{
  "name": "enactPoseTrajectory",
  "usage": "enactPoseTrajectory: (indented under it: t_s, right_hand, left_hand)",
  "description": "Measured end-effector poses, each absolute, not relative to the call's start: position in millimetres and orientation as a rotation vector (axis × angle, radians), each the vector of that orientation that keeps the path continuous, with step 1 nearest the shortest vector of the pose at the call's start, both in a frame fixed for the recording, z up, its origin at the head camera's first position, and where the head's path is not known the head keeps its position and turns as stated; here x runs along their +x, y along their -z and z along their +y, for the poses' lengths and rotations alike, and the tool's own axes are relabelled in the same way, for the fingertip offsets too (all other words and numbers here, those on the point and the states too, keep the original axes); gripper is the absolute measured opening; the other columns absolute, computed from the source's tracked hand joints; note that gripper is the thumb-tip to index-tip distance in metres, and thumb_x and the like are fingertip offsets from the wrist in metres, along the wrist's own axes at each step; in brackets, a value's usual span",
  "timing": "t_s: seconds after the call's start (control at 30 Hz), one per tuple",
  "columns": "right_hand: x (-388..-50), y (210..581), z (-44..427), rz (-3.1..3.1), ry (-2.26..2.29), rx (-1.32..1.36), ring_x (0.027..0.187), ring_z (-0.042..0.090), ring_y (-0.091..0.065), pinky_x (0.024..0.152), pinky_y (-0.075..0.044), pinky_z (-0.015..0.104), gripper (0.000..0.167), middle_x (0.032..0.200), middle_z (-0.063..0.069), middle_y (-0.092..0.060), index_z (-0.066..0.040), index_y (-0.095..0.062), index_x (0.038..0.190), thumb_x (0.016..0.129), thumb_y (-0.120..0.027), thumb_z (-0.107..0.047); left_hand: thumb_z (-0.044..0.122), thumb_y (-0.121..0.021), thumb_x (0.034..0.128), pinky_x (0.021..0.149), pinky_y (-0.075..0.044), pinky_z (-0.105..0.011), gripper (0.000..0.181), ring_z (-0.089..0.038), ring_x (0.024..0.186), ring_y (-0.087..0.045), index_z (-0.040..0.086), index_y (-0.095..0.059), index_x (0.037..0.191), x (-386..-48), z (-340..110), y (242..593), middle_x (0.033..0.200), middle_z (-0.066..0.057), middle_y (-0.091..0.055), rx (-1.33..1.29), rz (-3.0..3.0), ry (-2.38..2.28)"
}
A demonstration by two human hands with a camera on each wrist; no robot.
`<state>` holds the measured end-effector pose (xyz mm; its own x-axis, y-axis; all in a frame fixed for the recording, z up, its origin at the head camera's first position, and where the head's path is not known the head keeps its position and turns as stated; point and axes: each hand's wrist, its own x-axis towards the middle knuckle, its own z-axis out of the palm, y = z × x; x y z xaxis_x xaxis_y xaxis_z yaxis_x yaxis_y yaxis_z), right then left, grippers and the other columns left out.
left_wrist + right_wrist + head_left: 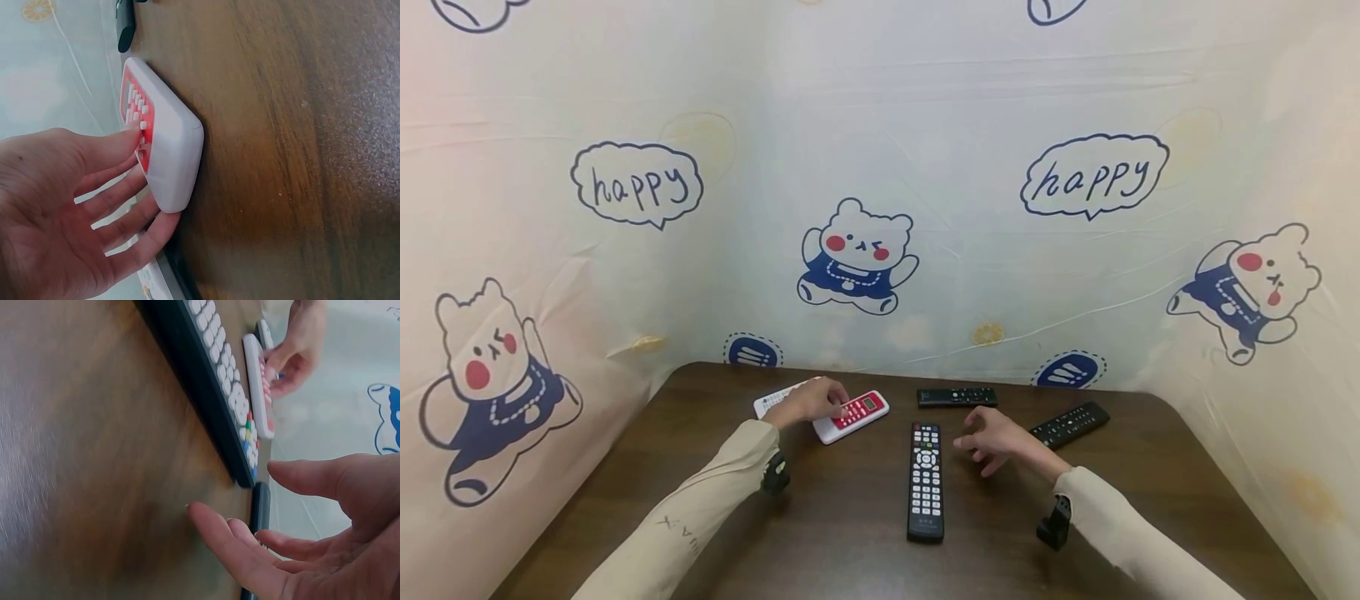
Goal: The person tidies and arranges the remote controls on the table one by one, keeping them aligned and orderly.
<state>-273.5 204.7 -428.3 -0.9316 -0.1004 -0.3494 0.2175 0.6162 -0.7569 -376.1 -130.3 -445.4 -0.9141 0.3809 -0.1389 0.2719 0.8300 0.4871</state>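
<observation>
A white remote control with a red face (859,412) lies on the table, left of the middle. My left hand (811,400) grips it; in the left wrist view the thumb (112,149) presses on the buttons while the other fingers lie along its far side and end. Right of centre, my right hand (996,440) hovers with fingers spread and slightly bent, holding nothing. Just left of these fingers is a long black remote control with white buttons (926,483), apart from them. The right wrist view shows this black remote (206,381) beyond the thumb.
Partly behind my left hand lies a white remote (769,402). One black remote (957,397) lies crosswise at the table's back, another (1075,423) slants behind my right wrist. A printed curtain (865,150) encloses the brown table (842,517).
</observation>
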Motion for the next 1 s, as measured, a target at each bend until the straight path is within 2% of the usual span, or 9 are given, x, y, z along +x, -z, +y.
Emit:
enactPoseTrajectory:
  t_s: [0.23, 0.47, 0.73, 0.87, 1.0]
  right_hand:
    - [-284, 429, 220, 2.59, 1.251, 0.095, 0.091, 0.033, -0.069, 0.07, -0.065, 0.044, 0.048, 0.103, 0.018, -0.067, 0.008, -0.049, 0.137, 0.099, -0.07, -0.011]
    - [-294, 423, 246, 2.682, 1.291, 0.014, 0.096, 0.042, -0.069, 0.072, -0.065, 0.047, 0.045, 0.111, 0.027, -0.065, 0.014, -0.048, 0.136, 0.1, -0.066, -0.007]
    - [-304, 422, 274, 2.79, 1.227, 0.006, 0.1, 0.044, -0.069, 0.073, -0.065, 0.043, 0.035, 0.114, 0.03, -0.065, 0.013, -0.054, 0.132, 0.102, -0.061, -0.004]
    - [-307, 424, 288, 2.869, 1.137, -0.075, 0.094, 0.043, -0.07, 0.073, -0.064, 0.044, 0.031, 0.112, 0.032, -0.066, 0.013, -0.057, 0.128, 0.099, -0.058, 0.001]
    - [-308, 423, 302, 2.968, 0.955, -0.236, 0.095, 0.041, -0.068, 0.073, -0.06, 0.044, 0.029, 0.11, 0.032, -0.067, 0.013, -0.062, 0.118, 0.089, -0.057, 0.009]
  left_hand:
    - [0.017, -0.076, 0.0966, 0.092, -0.056, -0.043, 0.025, -0.021, 0.097, -0.067, 0.008, -0.073, 0.12, -376, -132, 449, 0.108, -0.006, -0.072, 0.485, 2.764, -0.747]
    - [0.014, -0.074, 0.0977, 0.096, -0.057, -0.046, 0.028, -0.024, 0.102, -0.067, 0.007, -0.072, 0.125, -374, -131, 450, 0.113, -0.009, -0.073, 0.51, 2.728, -0.803]
    - [0.016, -0.074, 0.0979, 0.097, -0.056, -0.047, 0.028, -0.026, 0.106, -0.068, 0.007, -0.073, 0.125, -375, -133, 451, 0.115, -0.01, -0.073, 0.464, 2.737, -0.768]
    - [0.016, -0.074, 0.098, 0.097, -0.056, -0.048, 0.028, -0.026, 0.107, -0.068, 0.007, -0.073, 0.124, -375, -133, 453, 0.116, -0.01, -0.074, 0.473, 2.746, -0.758]
    - [0.014, -0.072, 0.0982, 0.098, -0.056, -0.048, 0.028, -0.027, 0.108, -0.069, 0.006, -0.073, 0.125, -377, -132, 453, 0.117, -0.01, -0.074, 0.504, 2.739, -0.76]
